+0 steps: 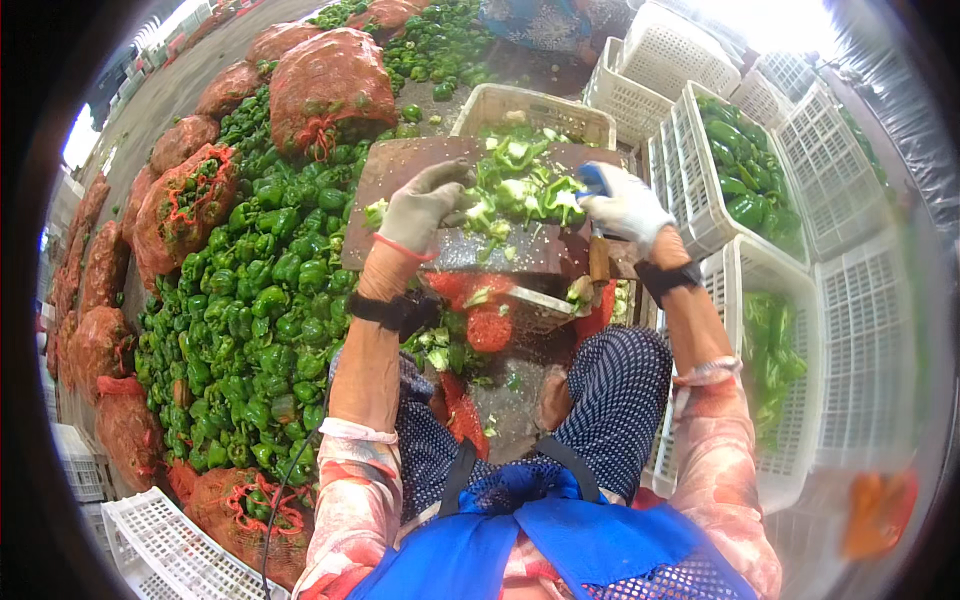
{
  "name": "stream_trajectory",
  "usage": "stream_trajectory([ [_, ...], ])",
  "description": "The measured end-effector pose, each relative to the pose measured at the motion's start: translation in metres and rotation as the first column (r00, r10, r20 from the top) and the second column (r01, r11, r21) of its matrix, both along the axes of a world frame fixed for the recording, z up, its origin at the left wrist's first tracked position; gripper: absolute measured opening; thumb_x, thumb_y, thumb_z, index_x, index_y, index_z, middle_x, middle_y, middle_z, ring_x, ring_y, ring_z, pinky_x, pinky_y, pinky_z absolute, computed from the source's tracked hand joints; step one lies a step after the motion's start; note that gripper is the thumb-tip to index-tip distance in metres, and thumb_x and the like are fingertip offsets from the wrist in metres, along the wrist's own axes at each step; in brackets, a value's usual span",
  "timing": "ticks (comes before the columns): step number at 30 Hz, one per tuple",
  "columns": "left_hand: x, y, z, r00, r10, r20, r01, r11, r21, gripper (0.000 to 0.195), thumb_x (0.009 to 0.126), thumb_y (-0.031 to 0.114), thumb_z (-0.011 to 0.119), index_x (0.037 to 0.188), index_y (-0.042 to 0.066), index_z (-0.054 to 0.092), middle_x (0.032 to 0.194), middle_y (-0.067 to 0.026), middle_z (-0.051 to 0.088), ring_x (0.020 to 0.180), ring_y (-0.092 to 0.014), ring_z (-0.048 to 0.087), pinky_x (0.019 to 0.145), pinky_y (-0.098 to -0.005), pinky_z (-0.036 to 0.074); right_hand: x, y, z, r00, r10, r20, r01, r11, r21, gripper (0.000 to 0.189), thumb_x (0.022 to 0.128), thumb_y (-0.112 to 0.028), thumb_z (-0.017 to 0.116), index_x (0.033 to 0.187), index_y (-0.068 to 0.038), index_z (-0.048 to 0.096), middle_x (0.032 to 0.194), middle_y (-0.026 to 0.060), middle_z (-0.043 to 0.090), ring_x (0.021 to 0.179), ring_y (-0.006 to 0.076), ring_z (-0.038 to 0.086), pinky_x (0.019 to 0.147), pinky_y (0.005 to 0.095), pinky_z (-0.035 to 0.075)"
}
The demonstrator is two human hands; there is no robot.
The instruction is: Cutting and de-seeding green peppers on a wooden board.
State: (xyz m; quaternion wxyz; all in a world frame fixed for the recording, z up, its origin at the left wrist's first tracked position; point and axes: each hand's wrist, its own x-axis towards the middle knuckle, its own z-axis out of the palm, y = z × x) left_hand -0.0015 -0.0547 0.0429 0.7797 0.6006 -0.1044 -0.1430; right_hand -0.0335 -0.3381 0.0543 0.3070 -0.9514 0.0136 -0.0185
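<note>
Both my hands wear gloves over a dark cutting board. My left hand, in a greyish glove, has its fingers apart beside cut green pepper pieces, with nothing visible in its grasp. At the board's right side is my right hand, in a white glove with blue at the fingertips. Its fingers are curled close to a cut-open green pepper; whether they grip anything is unclear. Just below that hand, a wooden handle points toward me over the board's near edge; the rest of that tool is hidden.
A large heap of green bell peppers lies left, bordered by red mesh sacks. Behind the board stands a crate of pepper pieces. White plastic crates line the right side. Another person's patterned clothing shows at the back.
</note>
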Motion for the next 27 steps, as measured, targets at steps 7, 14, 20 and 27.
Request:
stream_trajectory([
  [7,0.004,0.004,-0.007,0.998,0.034,-0.045,-0.031,0.997,0.067,0.034,0.095,0.005,0.052,0.127,-0.004,0.053,0.114,-0.0103,0.064,0.096,-0.017,0.066,0.075,-0.0256,0.052,0.063,0.016,-0.066,0.951,0.063,-0.302,-0.243,0.756,-0.608,0.068,0.077,-0.033,0.065,0.137,-0.007,0.046,0.128,0.0207,0.057,0.116,0.0343,0.058,0.097,0.041,0.046],
  [14,0.002,0.005,0.003,1.0,0.011,0.005,-0.011,0.992,0.127,0.036,0.094,0.004,0.054,0.129,-0.002,0.054,0.116,-0.0109,0.064,0.101,-0.02,0.066,0.08,-0.0269,0.054,0.068,-0.011,-0.09,0.973,-0.098,-0.207,0.114,0.991,0.068,0.036,0.08,-0.023,0.067,0.108,-0.001,0.062,0.098,0.0153,0.069,0.086,0.0264,0.067,0.073,0.037,0.054],
  [20,-0.003,-0.002,-0.013,0.999,-0.043,0.011,0.043,0.999,0.019,0.055,0.094,0.02,0.059,0.142,0.001,0.039,0.128,-0.0113,0.058,0.108,-0.018,0.062,0.084,-0.0286,0.054,0.022,0.048,0.002,0.992,0.098,-0.078,0.007,0.581,0.814,0.026,0.095,-0.023,0.059,0.111,-0.003,0.062,0.09,0.0039,0.064,0.065,0.0091,0.058,0.054,0.0253,0.051],
  [27,-0.007,-0.003,-0.012,0.96,-0.247,-0.131,0.164,0.877,-0.451,0.035,0.097,0.019,0.055,0.129,0.01,0.047,0.097,-0.0007,0.056,0.086,-0.01,0.058,0.078,-0.0275,0.052,-0.01,0.105,0.015,0.9,0.425,0.095,-0.236,0.293,0.926,0.04,0.092,-0.01,0.057,0.131,-0.003,0.053,0.105,0.0047,0.061,0.083,0.0132,0.06,0.069,0.0271,0.053],
])
